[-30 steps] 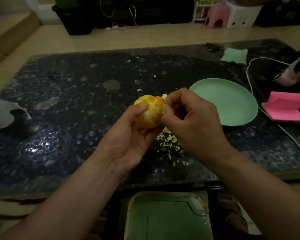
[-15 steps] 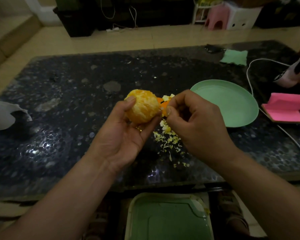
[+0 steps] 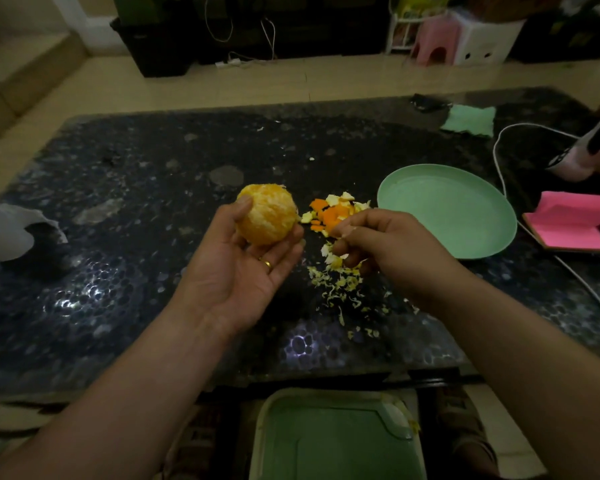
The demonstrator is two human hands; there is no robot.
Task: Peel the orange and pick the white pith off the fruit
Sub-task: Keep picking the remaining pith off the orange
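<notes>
My left hand (image 3: 236,271) grips a peeled orange (image 3: 267,214), thumb on its left side and fingers curled under it, palm up above the dark table. My right hand (image 3: 385,247) hovers to the right of the fruit, apart from it, over the scraps; thumb and forefinger are pinched together on what looks like a small pale bit of pith. Orange peel pieces (image 3: 333,211) lie on the table between the fruit and the plate. A scatter of pale pith shreds (image 3: 340,285) lies below them.
An empty green plate (image 3: 447,209) sits right of the scraps. Pink notepad (image 3: 572,220), white cable (image 3: 499,161) and green cloth (image 3: 470,120) are at the far right. A white crumpled thing (image 3: 4,226) lies at the left edge. A green bin (image 3: 333,438) stands under the table's near edge.
My right hand has pulled away from the orange to the right and down over the scrap pile. My left hand has turned the fruit and shifted it left.
</notes>
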